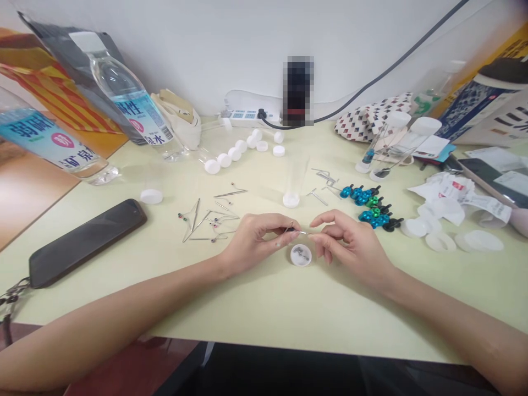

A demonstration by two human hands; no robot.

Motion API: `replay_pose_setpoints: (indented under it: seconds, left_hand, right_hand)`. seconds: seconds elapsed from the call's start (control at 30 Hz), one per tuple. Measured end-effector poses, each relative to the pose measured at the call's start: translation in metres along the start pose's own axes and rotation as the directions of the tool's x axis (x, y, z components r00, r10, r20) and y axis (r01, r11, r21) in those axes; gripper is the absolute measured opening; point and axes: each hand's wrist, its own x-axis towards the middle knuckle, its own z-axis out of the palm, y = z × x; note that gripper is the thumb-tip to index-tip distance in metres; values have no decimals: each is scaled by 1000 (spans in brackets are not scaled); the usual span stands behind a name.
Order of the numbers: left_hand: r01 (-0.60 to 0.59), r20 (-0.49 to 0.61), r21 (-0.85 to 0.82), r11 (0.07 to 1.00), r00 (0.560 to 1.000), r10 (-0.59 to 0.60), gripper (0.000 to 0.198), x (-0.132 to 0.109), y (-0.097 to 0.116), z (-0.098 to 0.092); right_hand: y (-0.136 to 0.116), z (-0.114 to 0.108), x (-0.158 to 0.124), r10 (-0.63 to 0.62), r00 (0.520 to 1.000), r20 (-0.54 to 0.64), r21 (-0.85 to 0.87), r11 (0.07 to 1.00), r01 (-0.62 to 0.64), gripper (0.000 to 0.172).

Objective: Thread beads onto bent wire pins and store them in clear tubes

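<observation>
Left hand (264, 236): grip clamped on rod (302, 232), near the cap (301, 263), above the desk (247, 308) | right hand (355, 242): at rod's tip, can't tell if pinching | step: apparently two-handed fine work | next: should call for steadiness

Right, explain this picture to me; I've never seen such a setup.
There's no machine here: these are a person's own bare hands, seen by a camera worn on the head, looking forward and down. The left hand pinches a small dark part with a thin metal end. The right hand is close to that end; whether it grips it, I can't tell. Just below, a white cap holds small metal bits. On the table lie thin metal pieces, blue, green and black parts and a phone.
</observation>
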Motion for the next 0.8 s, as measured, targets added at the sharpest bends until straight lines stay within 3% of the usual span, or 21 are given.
replay_pose_setpoints:
  seconds: [0.07,0.13,0.2,0.4,0.53,0.7,0.8]
  left_hand:
    - [55,15,-80,995,998,-54,20,1,0,0]
    - [112,31,-167,980,994,-108,20,2,0,-1]
    - [150,40,-233,961,989,-145,21,3,1,-1]
    - [186,67,-268,945,982,-174,22,3,-1,-1]
    - [181,45,-261,948,983,-175,23,2,-3,1]
    - [164,26,-215,963,986,-162,20,1,-1,2]
    - [134,15,-148,980,991,-133,19,1,1,1]
  right_hand:
    - [5,-2,0,-173,982,-81,-256,955,147,18]
    - [6,-7,1,-412,905,-104,-515,801,305,22]
    - [4,-12,1,-570,820,-58,-668,632,392,19]
    - [-10,-21,3,-724,652,224,-778,269,567,13]
    - [-9,-22,3,-733,636,241,-775,250,581,14]
    - [-6,-20,-2,-713,670,208,-791,280,544,16]
    - [-6,-15,-5,-699,701,140,-774,364,518,14]
